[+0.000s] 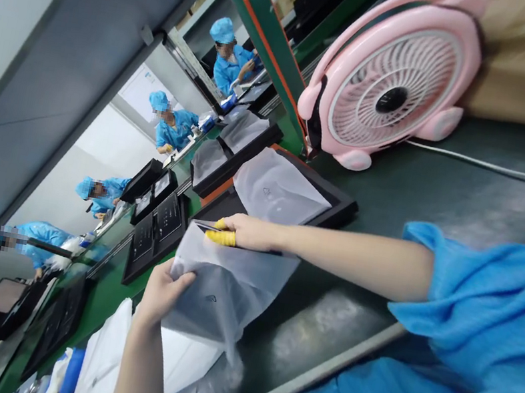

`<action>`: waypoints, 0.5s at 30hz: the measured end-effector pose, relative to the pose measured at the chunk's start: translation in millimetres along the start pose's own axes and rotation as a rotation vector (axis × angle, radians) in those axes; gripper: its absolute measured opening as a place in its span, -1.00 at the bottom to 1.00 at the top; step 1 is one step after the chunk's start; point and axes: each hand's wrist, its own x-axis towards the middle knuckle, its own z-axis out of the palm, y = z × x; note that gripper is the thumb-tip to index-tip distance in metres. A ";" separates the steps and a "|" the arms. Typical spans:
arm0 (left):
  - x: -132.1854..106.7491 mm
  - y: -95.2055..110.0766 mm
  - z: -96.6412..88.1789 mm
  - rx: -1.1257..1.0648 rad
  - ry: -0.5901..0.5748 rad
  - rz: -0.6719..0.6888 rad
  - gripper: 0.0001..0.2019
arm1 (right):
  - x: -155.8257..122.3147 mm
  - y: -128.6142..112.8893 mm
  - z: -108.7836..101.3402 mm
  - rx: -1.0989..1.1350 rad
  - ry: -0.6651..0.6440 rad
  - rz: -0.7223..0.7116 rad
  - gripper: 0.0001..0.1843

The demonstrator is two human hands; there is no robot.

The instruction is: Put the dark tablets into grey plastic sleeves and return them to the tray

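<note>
A translucent plastic bag (230, 292) with a small printed mark hangs between my hands. My left hand (164, 291) is closed on the bag's left edge, thumb on top. My right hand (246, 231), with yellow finger covers on some fingers, is closed at the bag's upper edge. There it pinches a thin, flat, dark item (204, 223), mostly hidden by the hand and the bag, so its kind is unclear. Just beyond my right hand, another translucent bag (276, 189) lies in a black tray (341, 209).
A pink fan (392, 94) stands at the upper right with a white cord (491, 166). Black trays (157, 232) line the green conveyor (111, 288). White sheets or bags (106, 352) lie by my left forearm. Several people in blue sit along the far side.
</note>
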 end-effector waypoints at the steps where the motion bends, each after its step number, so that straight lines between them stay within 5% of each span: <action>1: -3.1 -5.0 -0.5 -0.048 0.104 -0.004 -0.69 | 4.8 -1.5 -11.3 -0.058 -0.098 -0.033 -0.87; 4: -5.3 -19.6 -4.2 -0.158 0.335 -0.047 -0.64 | 20.9 -11.2 -47.3 -0.397 -0.229 -0.131 -0.85; 9: 25.7 -30.0 -3.4 -0.319 0.425 -0.088 -0.66 | 51.2 -56.6 -89.1 -0.953 0.176 -0.324 -0.69; 13: 76.4 -41.1 5.3 -0.511 0.546 -0.145 -0.76 | 47.3 -57.3 -101.1 -0.843 0.619 -0.400 -0.45; 15: 101.5 -53.4 13.9 -0.535 0.534 -0.239 -0.84 | 27.2 -29.8 -90.3 -0.619 0.648 -0.368 -0.43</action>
